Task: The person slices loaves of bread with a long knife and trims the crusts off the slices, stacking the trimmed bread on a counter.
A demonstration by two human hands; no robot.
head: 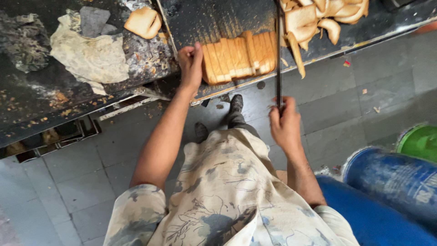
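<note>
1. Head view: the left hand (191, 64) was laid flat against the left end of a sliced bread loaf (240, 57), fingers closed together and pressed to the end slice; nothing was gripped by it.
2. The loaf was seen lying on its side near the front edge of a dark, crumb-strewn worktable (214, 18), its slices packed upright in a row.
3. The right hand (284, 125) was closed around the handle of a long, thin knife (278, 50), held out in front of the table edge and above the floor.
4. The blade was seen running away from the hand, up across the right end of the loaf and touching it there.
5. A heap of cut crusts and slices (318, 18) was seen on the table just to the right of the blade, with one strip (297, 54) hanging over the table edge.
6. A single bread piece (144, 22) was seen further left on the table, beside a crumpled, stained cloth (88, 57).
7. A grey tiled floor (364, 100) was seen below, scattered with crumbs.
8. A blue drum (391, 177) and a green bucket (421, 141) were seen at the lower right, near the right arm.
9. A pale patterned shirt (227, 196) was worn by the person.
</note>
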